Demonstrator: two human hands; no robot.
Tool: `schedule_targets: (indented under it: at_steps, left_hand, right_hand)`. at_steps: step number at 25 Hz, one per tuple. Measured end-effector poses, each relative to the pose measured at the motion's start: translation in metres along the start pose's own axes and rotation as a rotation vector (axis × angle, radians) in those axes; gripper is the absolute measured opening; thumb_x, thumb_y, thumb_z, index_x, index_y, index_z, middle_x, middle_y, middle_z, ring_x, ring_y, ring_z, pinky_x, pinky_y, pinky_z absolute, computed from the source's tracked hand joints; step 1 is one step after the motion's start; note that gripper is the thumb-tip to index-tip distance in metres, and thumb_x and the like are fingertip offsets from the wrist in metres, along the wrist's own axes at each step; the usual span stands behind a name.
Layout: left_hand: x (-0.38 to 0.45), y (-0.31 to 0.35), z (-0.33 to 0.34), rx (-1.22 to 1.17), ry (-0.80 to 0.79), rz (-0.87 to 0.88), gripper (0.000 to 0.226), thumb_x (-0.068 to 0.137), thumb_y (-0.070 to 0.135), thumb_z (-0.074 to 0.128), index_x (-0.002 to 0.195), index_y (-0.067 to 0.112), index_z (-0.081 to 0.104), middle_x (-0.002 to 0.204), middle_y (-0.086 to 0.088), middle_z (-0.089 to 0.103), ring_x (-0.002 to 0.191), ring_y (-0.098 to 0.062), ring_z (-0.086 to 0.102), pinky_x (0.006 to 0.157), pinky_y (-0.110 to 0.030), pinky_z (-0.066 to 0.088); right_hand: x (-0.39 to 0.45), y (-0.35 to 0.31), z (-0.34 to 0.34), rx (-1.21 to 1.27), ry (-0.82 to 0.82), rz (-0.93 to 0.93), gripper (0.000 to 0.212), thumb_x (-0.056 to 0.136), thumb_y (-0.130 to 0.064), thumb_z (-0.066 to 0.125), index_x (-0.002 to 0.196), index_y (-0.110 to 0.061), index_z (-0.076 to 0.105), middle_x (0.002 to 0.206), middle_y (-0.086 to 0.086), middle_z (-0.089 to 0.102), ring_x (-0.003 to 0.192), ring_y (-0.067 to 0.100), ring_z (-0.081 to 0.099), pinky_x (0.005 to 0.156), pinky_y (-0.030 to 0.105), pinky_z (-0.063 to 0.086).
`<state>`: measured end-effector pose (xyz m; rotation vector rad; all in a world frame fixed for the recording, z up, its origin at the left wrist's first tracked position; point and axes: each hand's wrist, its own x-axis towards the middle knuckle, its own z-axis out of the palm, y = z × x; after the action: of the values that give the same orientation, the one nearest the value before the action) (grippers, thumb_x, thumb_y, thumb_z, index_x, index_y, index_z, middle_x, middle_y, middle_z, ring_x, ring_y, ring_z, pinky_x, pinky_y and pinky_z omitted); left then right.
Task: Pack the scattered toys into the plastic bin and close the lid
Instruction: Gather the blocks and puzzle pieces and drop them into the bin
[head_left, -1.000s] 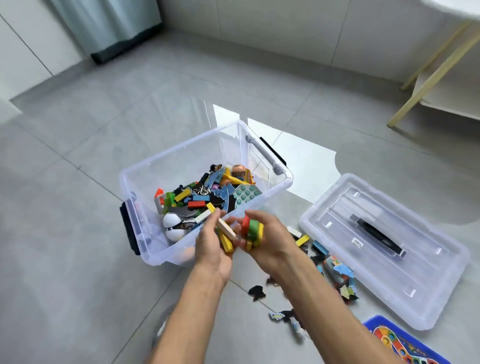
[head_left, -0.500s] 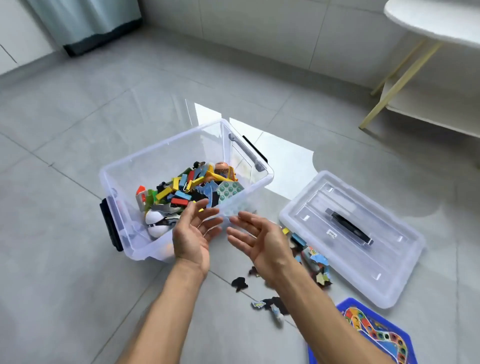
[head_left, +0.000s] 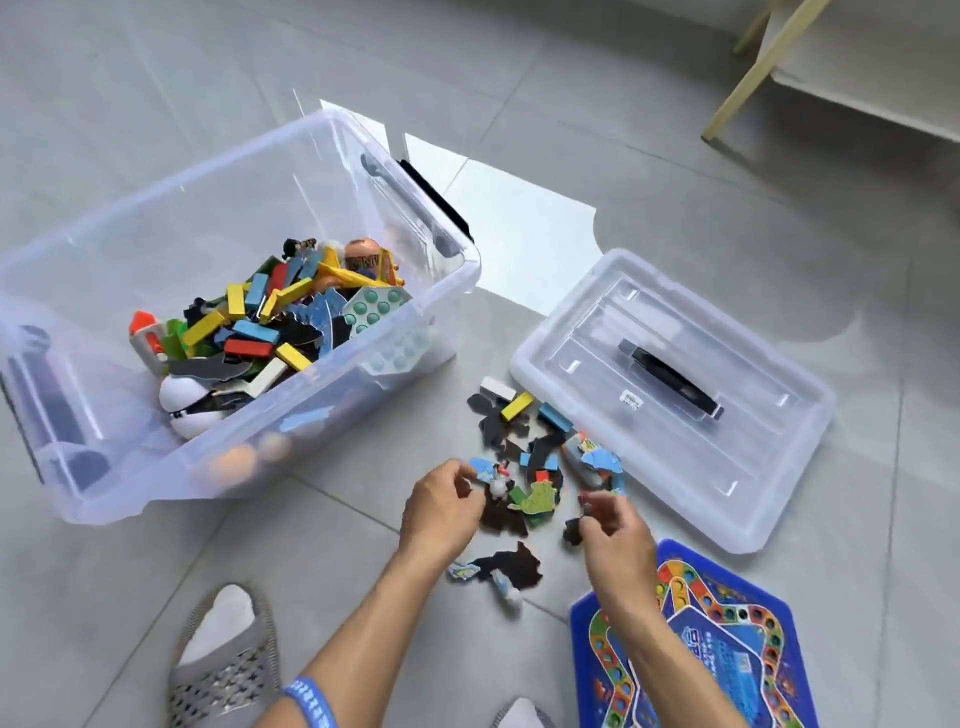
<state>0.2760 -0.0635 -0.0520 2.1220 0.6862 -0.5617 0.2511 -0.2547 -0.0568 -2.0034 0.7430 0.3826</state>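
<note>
The clear plastic bin (head_left: 98, 223) stands open on the floor at the left, holding several coloured blocks, puzzle pieces and a white ball. Its clear lid (head_left: 753, 467) with a black handle lies flat to the right. Between them sits a pile of scattered puzzle pieces (head_left: 540, 457) with a yellow block (head_left: 517, 406) and a blue block (head_left: 555, 417). My left hand (head_left: 441, 512) is down at the pile's left edge, fingers pinched on a blue puzzle piece (head_left: 484, 472). My right hand (head_left: 615, 538) is at the pile's near right, fingers pinched on a black puzzle piece (head_left: 573, 531).
A blue game board (head_left: 737, 654) lies on the floor under my right forearm. More dark pieces (head_left: 511, 566) lie near my left wrist. My foot in a grey slipper (head_left: 223, 665) is at the bottom left. A wooden table leg (head_left: 753, 67) stands at the far right.
Both hands let go of the blocks over the bin, opened, then dropped to the floor pile right of the bin and pinched onto pieces. The view has tilted down.
</note>
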Motion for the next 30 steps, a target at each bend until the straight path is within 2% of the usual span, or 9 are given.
schedule_targets:
  at_steps: [3,6,8,10,13,17,24,27,30]
  left_hand:
    - [0.029,0.020,0.017,0.250,0.014,0.233,0.035,0.085,0.019,0.050,0.119,0.024,0.058,0.121,0.003,0.058,0.110,-0.020,0.054,0.091,-0.033,0.045]
    - [0.064,0.047,0.031,0.467,0.027,0.477,0.063,0.083,0.007,0.045,0.143,0.024,0.036,0.152,-0.003,0.028,0.134,-0.027,0.031,0.103,-0.040,0.036]
    - [0.092,0.059,0.034,0.612,-0.036,0.496,0.078,0.083,0.002,0.043,0.151,0.029,0.017,0.160,-0.002,0.010,0.145,-0.028,0.013,0.110,-0.044,0.027]
    - [0.108,0.057,0.036,0.665,-0.018,0.528,0.077,0.086,0.000,0.043,0.151,0.032,0.016,0.154,-0.003,0.027,0.139,-0.029,0.025,0.103,-0.045,0.034]
    - [0.101,0.040,0.033,0.605,0.130,0.552,0.036,0.092,0.008,0.049,0.125,0.021,0.045,0.121,-0.002,0.054,0.106,-0.026,0.047,0.074,-0.038,0.045]
    - [0.087,0.028,0.026,0.329,0.075,0.304,0.034,0.086,0.021,0.065,0.117,0.019,0.052,0.115,-0.004,0.053,0.105,-0.027,0.052,0.083,-0.036,0.043]
    - [0.063,0.021,0.016,0.037,-0.016,0.140,0.031,0.079,0.008,0.057,0.102,0.027,0.047,0.092,0.001,0.060,0.084,-0.023,0.060,0.071,-0.033,0.050]
    - [0.045,0.018,0.015,-0.181,-0.034,0.076,0.031,0.079,0.004,0.045,0.098,0.028,0.050,0.096,-0.003,0.065,0.090,-0.023,0.061,0.073,-0.032,0.050]
    - [0.027,0.021,0.020,0.102,-0.006,0.276,0.023,0.078,0.011,0.050,0.098,0.023,0.050,0.087,0.002,0.053,0.076,-0.021,0.052,0.062,-0.030,0.036]
  right_hand:
    - [0.036,0.012,0.000,-0.446,0.139,-0.222,0.035,0.091,-0.021,0.057,0.126,-0.023,0.053,0.120,-0.003,0.054,0.104,0.017,0.051,0.085,0.033,0.046]
    - [0.049,0.028,-0.001,-0.491,0.110,-0.257,0.035,0.090,-0.027,0.062,0.124,-0.023,0.055,0.119,-0.004,0.053,0.101,0.016,0.048,0.082,0.031,0.044]
    - [0.050,0.037,0.002,-0.525,0.082,-0.340,0.024,0.090,-0.027,0.063,0.114,-0.023,0.060,0.115,-0.006,0.053,0.100,0.014,0.047,0.079,0.029,0.041]
    - [0.049,0.042,0.002,-0.520,0.037,-0.382,0.017,0.090,-0.026,0.063,0.107,-0.022,0.063,0.111,-0.007,0.051,0.101,0.012,0.046,0.079,0.026,0.039]
    - [0.048,0.041,0.005,-0.354,0.025,-0.275,0.020,0.086,-0.021,0.069,0.104,-0.024,0.062,0.109,-0.007,0.053,0.105,0.014,0.050,0.084,0.029,0.042]
    - [0.045,0.028,0.010,-0.195,-0.079,-0.029,0.041,0.081,-0.014,0.074,0.116,-0.024,0.055,0.114,-0.005,0.055,0.106,0.013,0.053,0.087,0.032,0.049]
    - [0.041,0.018,0.004,-0.134,-0.168,0.114,0.030,0.076,-0.012,0.080,0.097,-0.017,0.059,0.097,0.002,0.059,0.088,0.018,0.057,0.067,0.026,0.046]
    - [0.039,0.020,0.000,0.314,-0.222,0.316,0.027,0.079,-0.007,0.077,0.098,-0.012,0.059,0.085,0.008,0.066,0.079,0.022,0.061,0.068,0.032,0.047]
    - [0.039,0.020,-0.003,0.606,-0.175,0.441,0.004,0.093,-0.010,0.063,0.097,-0.011,0.060,0.078,0.009,0.064,0.070,0.020,0.060,0.063,0.034,0.048]
